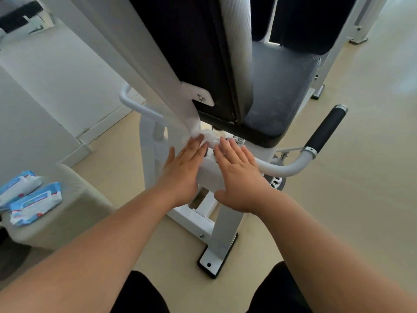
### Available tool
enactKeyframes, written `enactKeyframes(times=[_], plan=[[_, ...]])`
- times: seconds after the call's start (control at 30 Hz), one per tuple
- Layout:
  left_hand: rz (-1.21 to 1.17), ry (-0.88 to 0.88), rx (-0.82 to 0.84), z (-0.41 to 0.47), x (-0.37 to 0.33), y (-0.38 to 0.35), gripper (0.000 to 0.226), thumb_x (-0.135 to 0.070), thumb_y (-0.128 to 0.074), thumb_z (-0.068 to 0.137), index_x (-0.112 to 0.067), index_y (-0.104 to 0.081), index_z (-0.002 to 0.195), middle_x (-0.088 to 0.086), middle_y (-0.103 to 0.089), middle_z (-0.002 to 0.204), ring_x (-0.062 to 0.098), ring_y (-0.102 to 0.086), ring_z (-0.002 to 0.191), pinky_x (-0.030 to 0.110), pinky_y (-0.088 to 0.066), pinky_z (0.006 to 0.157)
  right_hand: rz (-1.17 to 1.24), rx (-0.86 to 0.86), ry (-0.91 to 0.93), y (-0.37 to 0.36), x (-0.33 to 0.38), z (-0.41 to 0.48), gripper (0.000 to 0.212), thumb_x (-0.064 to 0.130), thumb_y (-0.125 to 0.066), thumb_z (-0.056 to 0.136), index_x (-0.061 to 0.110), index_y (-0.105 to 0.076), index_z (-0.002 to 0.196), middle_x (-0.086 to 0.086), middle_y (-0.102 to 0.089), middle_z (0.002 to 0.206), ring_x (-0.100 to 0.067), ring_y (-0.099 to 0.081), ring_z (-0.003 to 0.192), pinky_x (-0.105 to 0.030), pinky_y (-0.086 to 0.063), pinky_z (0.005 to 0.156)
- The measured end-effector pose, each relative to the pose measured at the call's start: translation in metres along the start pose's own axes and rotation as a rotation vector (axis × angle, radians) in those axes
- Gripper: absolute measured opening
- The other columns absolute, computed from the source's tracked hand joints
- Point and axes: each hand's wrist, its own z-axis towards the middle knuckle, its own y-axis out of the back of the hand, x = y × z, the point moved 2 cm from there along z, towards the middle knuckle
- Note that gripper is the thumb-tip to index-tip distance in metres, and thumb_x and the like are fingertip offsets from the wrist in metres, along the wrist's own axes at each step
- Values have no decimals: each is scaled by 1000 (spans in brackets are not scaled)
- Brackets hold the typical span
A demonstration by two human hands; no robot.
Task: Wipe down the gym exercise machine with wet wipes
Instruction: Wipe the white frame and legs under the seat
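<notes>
- Head view, hands: the left hand (182, 170) and the right hand (239, 177) both lie palm down with fingers straight and spread. Neither pinches anything.
- Head view, task item: the wet wipe (204, 134) is bunched at the junction below the seat pad (279, 86). It sits under the left fingertips, and the right fingertips are just beside it. Whether the right fingertips touch it cannot be told.
- Head view, surface: the palms rest on the white frame beam (208, 175) of the exercise machine.
- Procedure, as a judgement: spread the wipe flat before stroking, since a bunched wad cleans only a narrow strip.
- Press evenly and draw the wipe along the beam in overlapping passes.
- Work the wipe into the joint near the bolts, where dirt probably collects.
- Keep the fingers out of the gap under the seat.
- Supplies: two wipe packs (33, 199) lie on the beige stool (74, 213) to the left. Take a fresh wipe when this one dries.
</notes>
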Motion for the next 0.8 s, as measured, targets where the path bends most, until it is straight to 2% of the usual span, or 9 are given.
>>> enactKeyframes(times=[0.1,0.17,0.23,0.37,0.53,0.63,0.7,0.8], plan=[[-239,21,-66,1,-13,-16,104,-5,-59,87,-26,13,160,-16,28,164,5,20,152,46,5,126,-103,-105,-9,0,-9,-23,97,45,-58,95,12,1,165,-7,15,172,-26,24,156,-44,24,121],[-302,-22,-88,0,-31,-23,103,-4,-57,88,-26,13,160,-18,29,163,3,23,151,44,8,126,-181,-189,-105,-7,-15,-38,97,44,-62,90,9,-10,164,-11,2,173,-32,16,157,-51,20,124],[-321,-80,-61,0,-52,-30,102,-2,-53,87,-28,14,159,-19,31,162,2,32,147,41,14,124,-210,-220,-231,-16,-23,-44,105,46,-65,83,9,-9,163,-15,-4,172,-35,11,158,-55,15,124],[-212,-80,-138,8,-42,-35,108,0,-54,85,-34,18,157,-22,33,160,2,35,145,47,12,124,-237,-184,-278,-32,-30,-43,122,53,-64,78,14,17,160,-13,8,170,-34,15,157,-57,15,124],[-328,49,-197,12,-29,-32,108,4,-55,84,-28,15,159,-21,30,162,5,29,148,46,6,125,-247,-171,-309,-33,-28,-40,128,58,-65,72,16,20,159,-13,11,168,-37,17,156,-59,13,123],[-371,-92,-125,3,-44,-32,101,-1,-54,86,-25,9,161,-19,26,164,3,30,146,40,8,125,-206,-132,-342,-26,-21,-39,125,66,-58,77,17,23,158,-14,18,168,-36,26,154,-59,19,121],[-364,-196,-92,-8,-45,-32,96,-2,-53,87,-26,3,162,-20,23,164,4,22,151,43,5,127,-156,-94,-367,-18,-12,-37,118,67,-53,84,16,23,159,-11,26,167,-35,34,151,-58,24,119],[-480,-156,-179,-22,-23,-26,88,1,-51,89,-27,-9,161,-21,8,165,-1,10,152,45,-5,127,-85,-112,-242,-4,16,-30,104,48,-54,94,18,18,162,-6,31,167,-30,37,150,-52,23,122]])
